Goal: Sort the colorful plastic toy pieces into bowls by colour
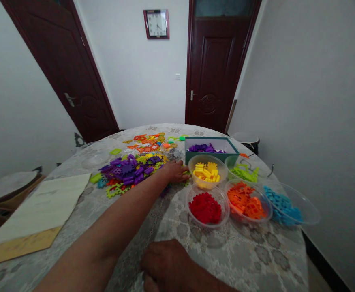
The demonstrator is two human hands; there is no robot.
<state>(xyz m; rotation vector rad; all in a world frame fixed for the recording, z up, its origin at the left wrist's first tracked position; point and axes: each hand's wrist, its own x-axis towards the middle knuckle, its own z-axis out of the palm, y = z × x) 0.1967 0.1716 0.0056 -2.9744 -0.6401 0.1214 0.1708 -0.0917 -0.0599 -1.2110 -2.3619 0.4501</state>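
My left hand reaches across the table to the right edge of a pile of purple, yellow and green plastic interlocking pieces, just left of the bowl of yellow pieces. Its fingers are drawn together on the tablecloth, and what they pinch is hidden. My right hand rests near the table's front edge, knuckles up and fingers curled under, with nothing visible in it. A bowl of red pieces stands a little beyond it.
Clear bowls hold orange, blue and green pieces. A teal box holds purple pieces. More orange pieces lie further back. A cream sheet on cardboard lies at left. Two dark doors stand behind.
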